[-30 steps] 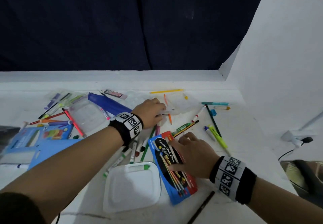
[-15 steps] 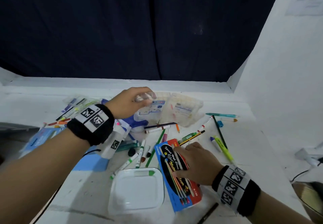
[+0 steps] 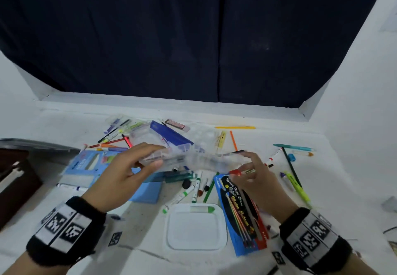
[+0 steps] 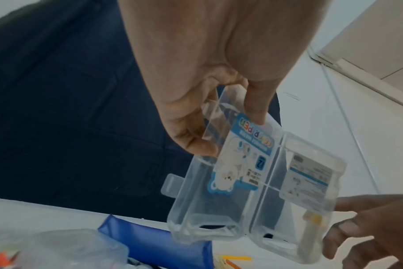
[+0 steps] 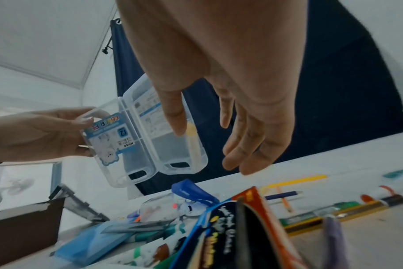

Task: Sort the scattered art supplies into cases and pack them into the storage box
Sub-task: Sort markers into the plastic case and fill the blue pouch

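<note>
The clear plastic hinged pen case (image 4: pixel 253 174) is held aloft, opened flat, over the scattered markers; one half is pinched by the left hand (image 4: pixel 196 87). The free half lies just beyond the right hand (image 5: pixel 230 87), whose fingers are spread and holding nothing.

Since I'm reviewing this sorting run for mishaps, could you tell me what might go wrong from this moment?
The left hand pinches the open clear case by one half only, so the other half could swing or the case slip. The right hand is open, gripping nothing. A dropped case would probably scatter the loose markers underneath.
</note>
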